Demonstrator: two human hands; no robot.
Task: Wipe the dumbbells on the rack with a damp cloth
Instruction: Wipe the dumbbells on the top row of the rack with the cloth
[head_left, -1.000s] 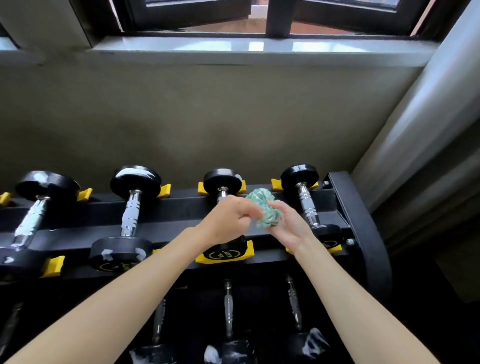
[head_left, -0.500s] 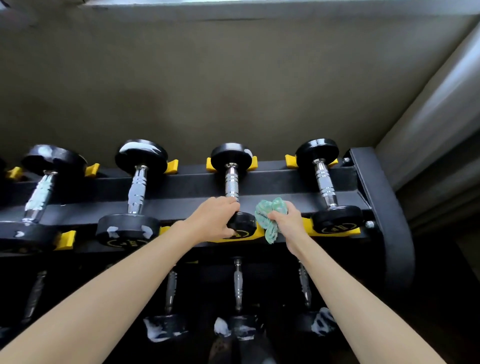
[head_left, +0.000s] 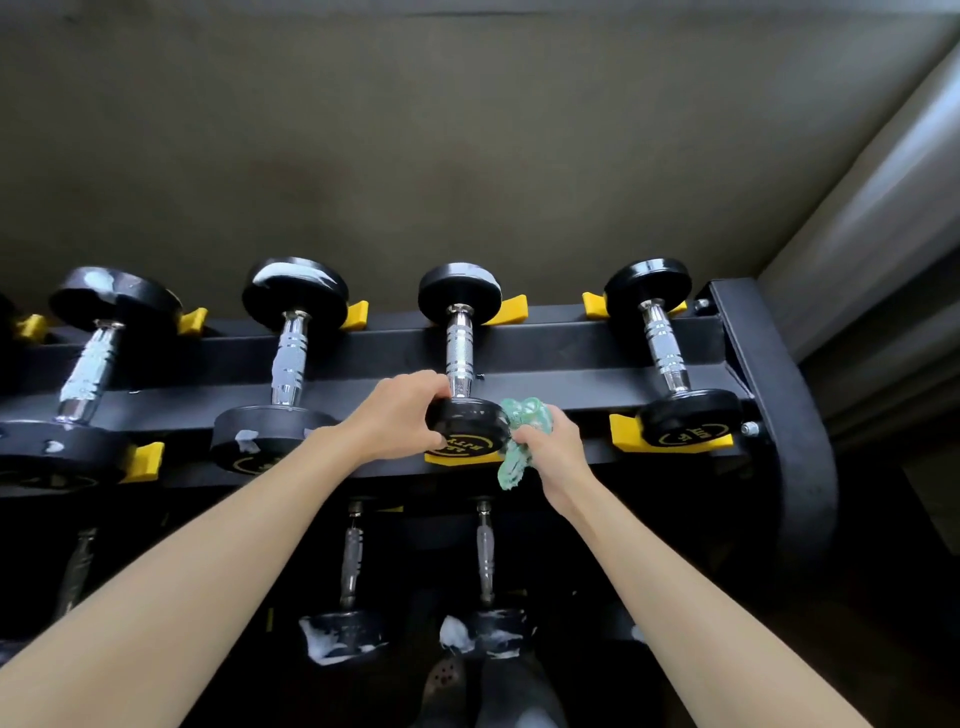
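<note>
A black rack (head_left: 571, 358) carries several dumbbells with chrome handles on yellow cradles. My left hand (head_left: 397, 415) grips the near head of the third dumbbell (head_left: 460, 353) from its left side. My right hand (head_left: 550, 447) holds a crumpled green cloth (head_left: 522, 431) and presses it against the right side of that same head. Part of the cloth hangs down below the rail.
To the left sit two larger dumbbells (head_left: 288, 358) with white smears, and one clean dumbbell (head_left: 667, 353) lies to the right by the rack's end post (head_left: 774, 415). A lower shelf holds more smeared dumbbells (head_left: 348, 618). A wall is behind, a curtain (head_left: 883, 234) to the right.
The view tilted downward and the window left the picture. Both hands came down from the dumbbell's handle to its near head, the cloth now against that head's right side.
</note>
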